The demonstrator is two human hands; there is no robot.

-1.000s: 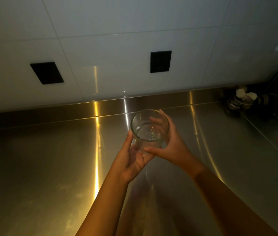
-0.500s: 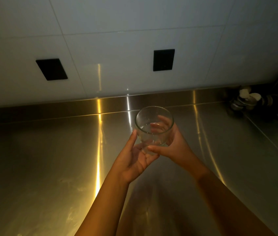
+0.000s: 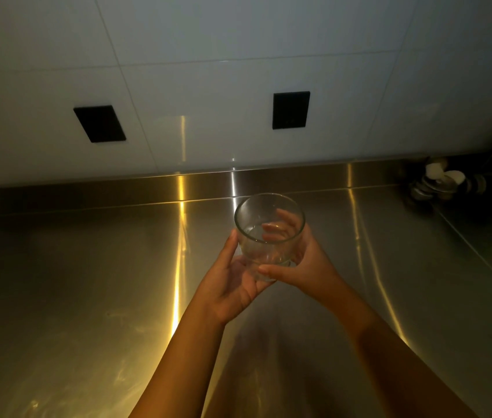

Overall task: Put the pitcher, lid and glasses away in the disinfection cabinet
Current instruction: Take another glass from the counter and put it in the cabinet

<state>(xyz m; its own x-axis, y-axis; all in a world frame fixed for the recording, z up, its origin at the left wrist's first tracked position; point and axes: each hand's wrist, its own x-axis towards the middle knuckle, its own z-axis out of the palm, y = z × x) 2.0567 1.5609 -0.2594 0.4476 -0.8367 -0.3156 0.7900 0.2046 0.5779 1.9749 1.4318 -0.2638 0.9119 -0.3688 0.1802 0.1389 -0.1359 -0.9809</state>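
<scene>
Steel bench (image 3: 72,297): glass (image 3: 268,236) held upright above it in 2 hands.
Left hand (image 3: 232,285) cups base, thumb up the side; right hand (image 3: 311,263) wraps far side; mouth up.

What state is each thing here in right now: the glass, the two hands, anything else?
glass: held in both hands, mouth up, slightly tilted, looks empty.
left hand: cups the glass's base, thumb along its side.
right hand: wraps the glass, fingers behind, thumb in front.
steel counter: dimly lit, streaked with reflections.
</scene>
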